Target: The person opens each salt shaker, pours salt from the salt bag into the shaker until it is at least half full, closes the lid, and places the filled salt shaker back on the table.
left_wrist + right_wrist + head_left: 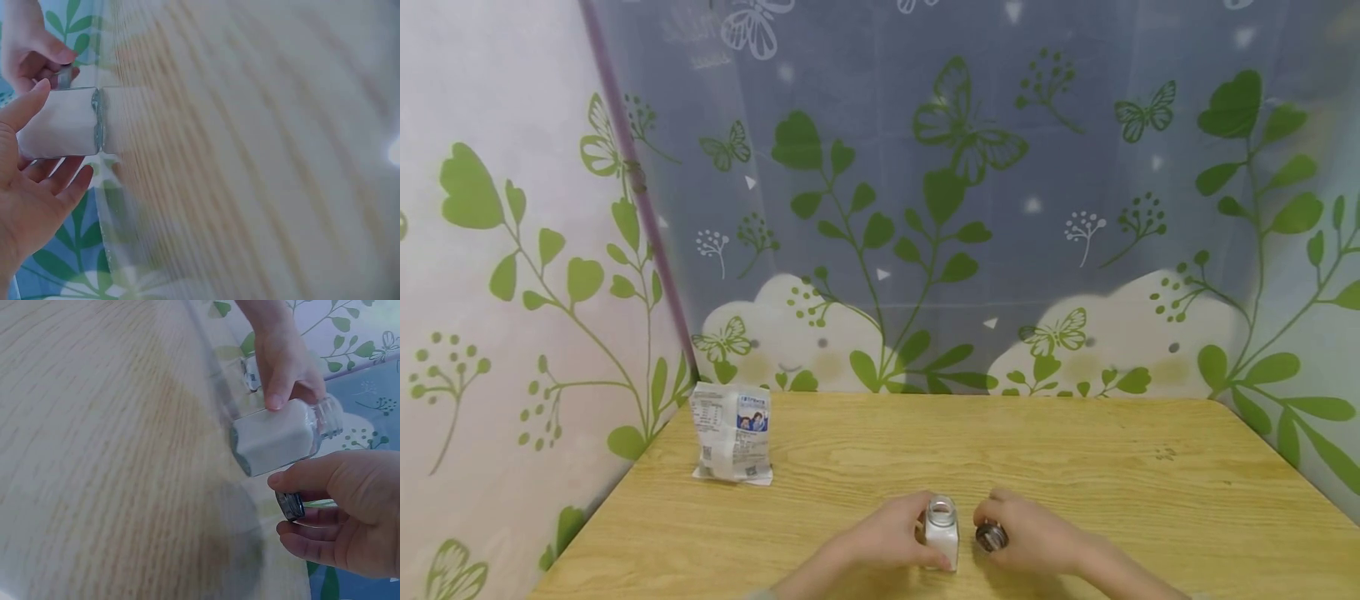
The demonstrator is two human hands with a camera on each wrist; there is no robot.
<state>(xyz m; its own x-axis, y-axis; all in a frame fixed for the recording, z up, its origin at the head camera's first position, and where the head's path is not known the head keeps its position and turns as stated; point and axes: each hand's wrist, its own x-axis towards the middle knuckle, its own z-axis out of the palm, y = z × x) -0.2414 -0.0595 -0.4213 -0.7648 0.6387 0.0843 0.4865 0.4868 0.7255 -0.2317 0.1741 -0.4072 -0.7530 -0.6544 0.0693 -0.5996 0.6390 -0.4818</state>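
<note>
A small square glass jar (942,537), filled with white contents and uncapped at its round threaded neck, stands upright on the wooden table (850,450). My left hand (891,531) holds it from the left, thumb on one side and fingers on the other. Just to the right, my right hand (1037,533) grips a dark round lid (991,537), held apart from the jar. The right wrist view shows the lid (290,505) between thumb and fingers. In the left wrist view the jar's base (98,122) meets the table.
A white printed packet (732,433) with a blue picture sits toward the table's back left. Patterned curtains with green leaves and butterflies (970,125) close off the back and both sides of the table.
</note>
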